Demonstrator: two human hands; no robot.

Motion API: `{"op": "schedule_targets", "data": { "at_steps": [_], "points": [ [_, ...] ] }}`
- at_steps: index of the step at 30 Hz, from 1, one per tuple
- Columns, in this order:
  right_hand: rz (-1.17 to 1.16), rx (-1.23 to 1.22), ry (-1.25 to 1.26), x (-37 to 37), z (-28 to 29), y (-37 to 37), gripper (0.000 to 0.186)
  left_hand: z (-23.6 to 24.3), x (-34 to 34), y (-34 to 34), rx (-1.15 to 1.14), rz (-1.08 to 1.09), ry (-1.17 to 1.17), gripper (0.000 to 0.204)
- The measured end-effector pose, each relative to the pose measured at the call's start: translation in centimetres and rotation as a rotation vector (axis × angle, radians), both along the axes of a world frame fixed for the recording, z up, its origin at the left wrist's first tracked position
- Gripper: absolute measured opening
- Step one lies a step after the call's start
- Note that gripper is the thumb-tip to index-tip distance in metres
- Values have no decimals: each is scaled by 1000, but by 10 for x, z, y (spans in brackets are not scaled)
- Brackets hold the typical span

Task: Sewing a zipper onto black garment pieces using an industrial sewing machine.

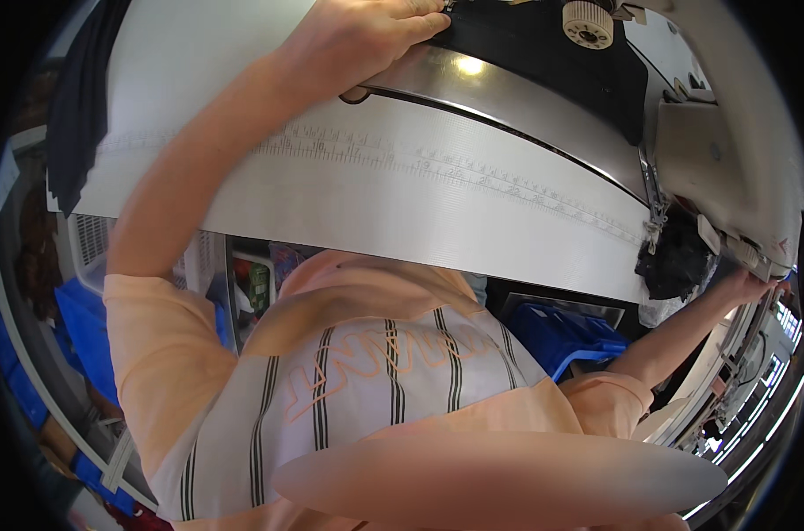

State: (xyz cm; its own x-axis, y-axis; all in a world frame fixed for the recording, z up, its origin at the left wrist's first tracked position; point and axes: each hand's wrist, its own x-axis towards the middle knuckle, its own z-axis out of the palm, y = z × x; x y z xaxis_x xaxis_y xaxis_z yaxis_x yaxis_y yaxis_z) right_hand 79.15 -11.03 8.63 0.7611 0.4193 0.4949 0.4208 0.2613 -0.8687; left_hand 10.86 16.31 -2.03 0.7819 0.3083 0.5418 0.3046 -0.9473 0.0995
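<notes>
Facing a sewing machine [729, 177] along the top and right, with a pale dial [588, 25] close by the cloth and a black bundle [676, 257] at the table's right end, between machine and right forearm. Beneath the table, a blue bin [566, 336] to the right, a white basket [92, 243] to the left. With the left hand [353, 35], having fingers bent and drawn together at the upper-left edge of the black cloth [543, 44], flat upon the machine's steel bed [508, 97]; cannot tell whether pinching or only touching. With the right hand [749, 288], touching the machine's right end, well apart from the cloth; cannot tell how closed. Between steel bed and front edge, a broad strip of ruler-marked white tabletop [402, 203], crossed by the left forearm, with dark cloth [79, 106] hanging over the left edge.
</notes>
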Motion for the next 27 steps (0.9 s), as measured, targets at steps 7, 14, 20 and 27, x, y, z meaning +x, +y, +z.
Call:
{"op": "schedule_targets", "data": {
  "at_steps": [7, 14, 20, 27],
  "points": [
    [-549, 135, -580, -174, 27, 13, 29, -5, 5, 0, 121, 39, -76, 32],
    [676, -571, -931, -424, -74, 146, 25, -9, 0, -1, 54, -17, -83, 31],
    [648, -410, -1112, -453, -108, 202, 35, -9, 2, -2, 20, -17, -91, 31],
    [539, -405, -1203, -460, -107, 201, 34, -8, 0, -4, -12, -1, -68, 31]
  ]
}}
